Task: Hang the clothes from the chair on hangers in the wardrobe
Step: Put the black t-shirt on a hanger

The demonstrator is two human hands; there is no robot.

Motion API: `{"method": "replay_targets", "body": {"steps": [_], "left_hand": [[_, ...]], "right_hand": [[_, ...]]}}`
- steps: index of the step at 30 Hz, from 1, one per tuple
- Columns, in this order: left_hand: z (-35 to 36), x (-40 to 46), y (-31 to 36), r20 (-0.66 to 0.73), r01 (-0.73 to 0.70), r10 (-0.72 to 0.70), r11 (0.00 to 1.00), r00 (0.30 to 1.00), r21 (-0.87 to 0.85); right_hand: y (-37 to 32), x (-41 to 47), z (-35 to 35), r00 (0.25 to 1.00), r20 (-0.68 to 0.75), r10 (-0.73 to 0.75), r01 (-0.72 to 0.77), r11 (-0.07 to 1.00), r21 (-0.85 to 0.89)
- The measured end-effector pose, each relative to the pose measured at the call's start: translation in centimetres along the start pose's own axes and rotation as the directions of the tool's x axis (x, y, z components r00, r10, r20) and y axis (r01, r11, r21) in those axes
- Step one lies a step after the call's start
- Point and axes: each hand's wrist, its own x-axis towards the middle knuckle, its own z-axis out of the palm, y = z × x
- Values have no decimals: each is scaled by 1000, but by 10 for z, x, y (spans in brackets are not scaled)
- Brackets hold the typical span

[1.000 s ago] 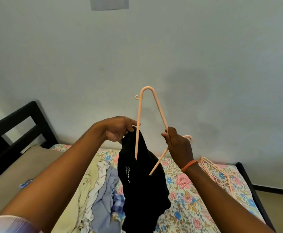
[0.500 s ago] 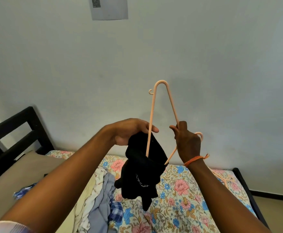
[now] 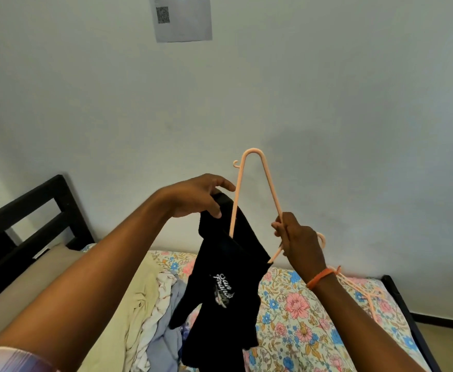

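Over a pile of clothes on the floral bed, the left hand pinches a black T-shirt at its top edge while the right hand grips a peach hanger threaded into it. Next, seemingly, seating the shoulders. The hanger's lower part is hidden; no wardrobe shows.

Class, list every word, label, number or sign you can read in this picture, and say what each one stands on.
"San Fran…", white script on the black garment; the rest is folded and unreadable.
QR code and a dark printed line on the paper sheet on the wall: too small and blurred to read.
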Motion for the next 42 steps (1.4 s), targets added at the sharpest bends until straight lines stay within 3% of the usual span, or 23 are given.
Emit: {"method": "replay_targets", "body": {"steps": [3,7,13,15,20,23,24,26,28,29,32,35,36,39,42], "left_hand": [[3,1,-4,-14,50,-54,976,998,-213],[7,4,-6,-27,96,-130,840,991,-535],[5,2,6,-104,-85,37,860,994,-503],[-1,0,13,-99,-85,43,880,994,-468],[-14,-2,18,-62,-3,-13,966,998,-258],[-11,0,16,-111,-44,66,980,992,193],[-3,2,17,-111,-53,106,913,988,404],[25,9,16,-178,-15,226,656,958,755],[53,13,10,-240,38,376,471,895,881],[64,15,5,-240,20,434,453,868,891],[89,17,3,-248,-153,519,612,818,776],[117,23,15,-116,-287,542,600,832,747],[122,26,16,-106,-296,519,630,848,718],[112,29,3,-187,-278,395,846,899,455],[107,24,-14,-131,-285,335,911,933,298]], "right_hand": [[1,-5,-5,997,65,-43,48,997,-65],[-1,-19,0,977,204,-63,84,992,-97],[-13,-34,2,964,267,2,46,984,-173],[-19,-32,-2,950,312,11,67,969,-238],[-26,-25,-17,916,401,7,164,906,-390],[-30,-25,-17,864,494,94,188,851,-490],[-33,-26,-15,848,519,109,195,846,-497],[-41,-25,-15,817,561,133,225,822,-523],[-50,-17,-17,795,587,152,259,790,-556],[-57,-13,-19,797,586,148,279,769,-575],[-81,-8,-26,843,538,14,390,674,-628],[-93,-11,-24,646,755,114,562,598,-571],[-89,-7,-27,626,770,123,574,595,-562],[-67,12,-44,694,700,171,455,649,-610],[-57,23,-62,744,653,143,396,693,-603]]}}
